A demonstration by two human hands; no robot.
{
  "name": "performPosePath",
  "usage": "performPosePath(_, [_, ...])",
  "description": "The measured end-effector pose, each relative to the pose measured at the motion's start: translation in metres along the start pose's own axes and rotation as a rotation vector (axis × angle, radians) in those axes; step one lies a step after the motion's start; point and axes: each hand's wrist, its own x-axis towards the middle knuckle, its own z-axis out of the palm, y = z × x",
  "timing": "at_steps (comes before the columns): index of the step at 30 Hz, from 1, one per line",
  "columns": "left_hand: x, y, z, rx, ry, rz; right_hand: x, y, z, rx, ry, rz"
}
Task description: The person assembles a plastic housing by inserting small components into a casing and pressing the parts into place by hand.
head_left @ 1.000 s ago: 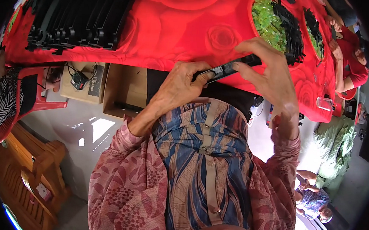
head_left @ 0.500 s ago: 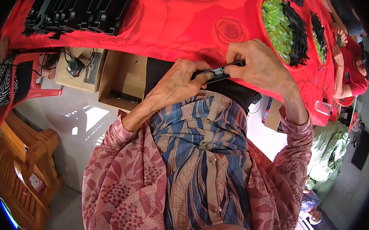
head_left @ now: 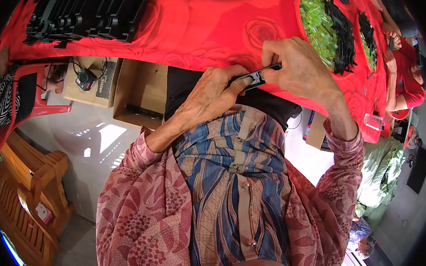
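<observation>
A narrow black plastic part [head_left: 255, 79] is held out over my lap, in front of the table's near edge. My left hand [head_left: 209, 94] is closed round its left end, with the thumb pressed on top. On the other end, my right hand [head_left: 301, 70] grips with bent fingers and thumb. The fingers cover much of the part, and a greyish inner section shows between the hands. Small green translucent pieces [head_left: 316, 29] and thin black strips [head_left: 342, 40] lie in a round red tray, right of my right hand.
A red rose-patterned cloth [head_left: 206, 29] covers the table. Long black plastic parts [head_left: 86, 18] stand in a row at far left. Below the edge is an open cardboard box [head_left: 138, 81] with a black piece inside. Another person's arm [head_left: 392, 78] is at the right.
Both hands remain on the black part. My right hand has risen slightly, and the part now slants more steeply up to the right.
</observation>
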Motion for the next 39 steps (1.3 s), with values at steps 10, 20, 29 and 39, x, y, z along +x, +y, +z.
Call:
performPosePath(10, [-0.002,0.002,0.007,-0.269,0.087,-0.098,0.008,0.013,-0.02,0.507,-0.1,-0.034])
performPosePath(20, [0.006,-0.015,0.006,-0.179,0.26,0.094,-0.005,-0.002,-0.008,0.513,0.473,-0.073])
performPosePath(29, [0.007,-0.012,0.009,-0.202,0.307,0.048,-0.02,-0.008,0.002,0.36,0.545,-0.122])
performPosePath(39, [0.01,-0.013,0.016,-0.048,0.354,0.106,-0.032,-0.026,0.008,0.32,0.46,0.029])
